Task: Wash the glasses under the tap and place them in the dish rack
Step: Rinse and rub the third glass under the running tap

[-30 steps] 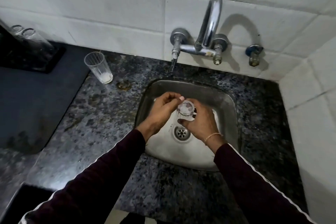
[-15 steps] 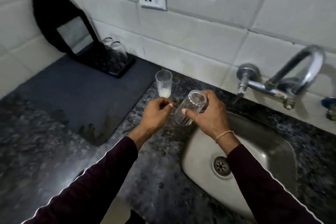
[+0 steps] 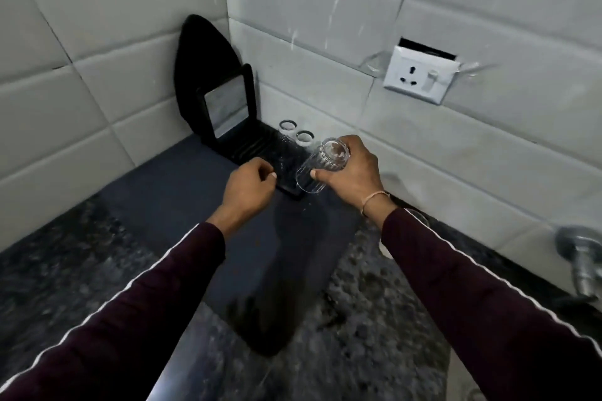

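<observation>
Head view, two glasses (image 3: 294,133) in rack (image 3: 257,148)

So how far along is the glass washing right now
Done: two glasses already stand upside down in the black dish rack. In hand: the right hand grips a third glass, tilted, above the rack's near corner; the left hand is curled beside it, holding nothing. Left: setting this glass down in the rack. Any more unwashed glasses are not visible here.
</observation>
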